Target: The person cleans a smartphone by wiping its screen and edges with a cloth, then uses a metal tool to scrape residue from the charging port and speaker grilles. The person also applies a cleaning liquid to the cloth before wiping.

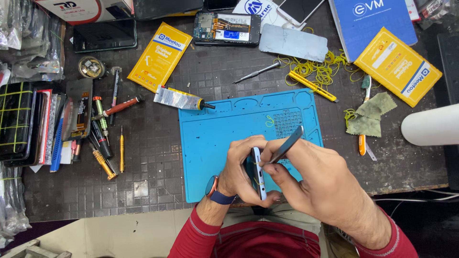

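My left hand grips a slim smartphone on edge, its light blue side frame facing up, above the near part of a blue silicone work mat. My right hand holds dark tweezers like a pen, the tip resting against the phone's edge. A watch with a blue strap sits on my left wrist. Both sleeves are red. The phone's screen side is hidden by my fingers.
A glue tube lies at the mat's far left corner. Screwdrivers and stacked phones sit left. Yellow boxes, an opened phone, a metal plate, yellow rubber bands and a yellow knife lie beyond.
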